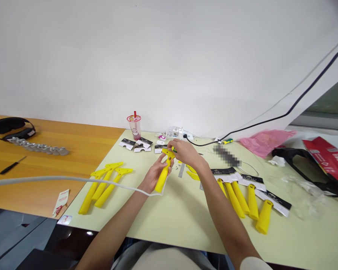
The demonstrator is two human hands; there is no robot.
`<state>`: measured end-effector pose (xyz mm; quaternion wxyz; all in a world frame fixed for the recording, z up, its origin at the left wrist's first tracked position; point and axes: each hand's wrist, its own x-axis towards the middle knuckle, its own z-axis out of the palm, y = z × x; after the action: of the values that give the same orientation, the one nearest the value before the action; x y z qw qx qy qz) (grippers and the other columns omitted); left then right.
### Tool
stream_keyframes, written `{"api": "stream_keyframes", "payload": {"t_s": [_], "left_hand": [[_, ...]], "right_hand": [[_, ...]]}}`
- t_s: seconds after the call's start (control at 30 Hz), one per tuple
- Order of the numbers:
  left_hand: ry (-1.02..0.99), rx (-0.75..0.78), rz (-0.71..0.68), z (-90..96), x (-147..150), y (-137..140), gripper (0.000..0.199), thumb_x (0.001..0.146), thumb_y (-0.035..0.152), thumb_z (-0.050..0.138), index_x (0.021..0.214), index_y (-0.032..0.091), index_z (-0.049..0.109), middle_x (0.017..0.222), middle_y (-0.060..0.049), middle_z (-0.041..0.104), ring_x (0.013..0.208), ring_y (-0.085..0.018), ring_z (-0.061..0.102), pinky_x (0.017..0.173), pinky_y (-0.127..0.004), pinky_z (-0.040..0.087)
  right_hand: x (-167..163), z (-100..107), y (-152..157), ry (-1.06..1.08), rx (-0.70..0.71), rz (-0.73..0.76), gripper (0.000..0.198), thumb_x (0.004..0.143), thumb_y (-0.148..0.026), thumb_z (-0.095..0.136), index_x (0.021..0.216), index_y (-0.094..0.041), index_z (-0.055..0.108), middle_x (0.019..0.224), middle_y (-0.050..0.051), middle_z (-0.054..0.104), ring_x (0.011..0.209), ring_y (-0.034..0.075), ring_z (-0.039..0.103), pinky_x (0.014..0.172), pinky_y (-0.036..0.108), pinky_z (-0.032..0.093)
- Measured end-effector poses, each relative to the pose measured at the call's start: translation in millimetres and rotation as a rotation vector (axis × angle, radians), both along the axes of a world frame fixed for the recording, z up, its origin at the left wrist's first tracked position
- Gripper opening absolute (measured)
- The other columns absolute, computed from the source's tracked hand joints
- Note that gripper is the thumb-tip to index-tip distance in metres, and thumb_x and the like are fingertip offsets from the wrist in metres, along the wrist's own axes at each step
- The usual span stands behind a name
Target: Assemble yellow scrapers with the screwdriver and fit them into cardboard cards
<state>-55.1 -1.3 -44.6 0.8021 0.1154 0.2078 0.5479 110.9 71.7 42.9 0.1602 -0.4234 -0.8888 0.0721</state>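
My left hand (153, 175) is wrapped round the handle of a yellow scraper (163, 176), its T-shaped head tilted up and away from me. Close above that head, my right hand (183, 150) is closed on a small green-and-yellow screwdriver (174, 149); its tip is hidden. On the table just beyond lie a metal blade (181, 170), loose small metal parts (177, 167) and yellow scraper head pieces (192, 173), partly behind my right arm. Several yellow handles (236, 198) rest to the right, beside black-and-white card sleeves (274, 202).
Yellow scrapers (108, 187) lie grouped at left, under a pale cable (101, 180). A lidded drink cup (134, 129), cards (142, 144) and a power strip (186, 134) stand along the wall. Pink plastic bag (266, 142) and black frame (304, 165) are at right.
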Motion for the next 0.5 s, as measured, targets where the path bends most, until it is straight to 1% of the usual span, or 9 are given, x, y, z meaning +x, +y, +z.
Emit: {"api": "stream_keyframes", "payload": {"t_s": [0.1,0.3,0.4,0.5], "left_hand": [[0.004,-0.017,-0.013,1.9,1,-1,0.063,0.084,-0.006,0.069,0.138,0.024,0.060,0.130,-0.012,0.071,0.108,-0.016,0.078,0.080,-0.019,0.061],[0.037,-0.008,-0.032,0.6,5,-2,0.073,0.082,-0.006,0.071,0.147,0.025,0.056,0.132,-0.013,0.072,0.110,-0.017,0.078,0.079,-0.018,0.060],[0.035,-0.007,-0.031,0.4,5,-2,0.070,0.083,-0.005,0.071,0.145,0.024,0.057,0.132,-0.013,0.071,0.111,-0.017,0.078,0.080,-0.018,0.060],[0.033,-0.004,-0.016,1.9,4,-2,0.067,0.083,-0.004,0.071,0.143,0.025,0.058,0.134,-0.012,0.071,0.111,-0.017,0.078,0.080,-0.018,0.061]], "right_hand": [[2,-2,3,-0.033,-0.006,0.006,0.010,0.101,-0.017,0.068,0.110,-0.022,0.070,0.117,0.009,0.077,0.097,0.023,0.071,0.077,0.030,0.041],[8,-9,4,-0.038,-0.033,0.015,0.010,0.103,-0.019,0.068,0.113,-0.021,0.067,0.116,0.012,0.077,0.104,0.027,0.071,0.083,0.031,0.045],[11,-9,4,0.006,-0.041,0.030,0.009,0.106,-0.022,0.064,0.115,-0.021,0.067,0.118,0.011,0.077,0.105,0.026,0.071,0.086,0.032,0.048],[15,-4,5,0.077,-0.041,0.064,0.015,0.106,-0.022,0.062,0.119,-0.021,0.068,0.122,0.010,0.077,0.110,0.025,0.070,0.092,0.033,0.050]]}}
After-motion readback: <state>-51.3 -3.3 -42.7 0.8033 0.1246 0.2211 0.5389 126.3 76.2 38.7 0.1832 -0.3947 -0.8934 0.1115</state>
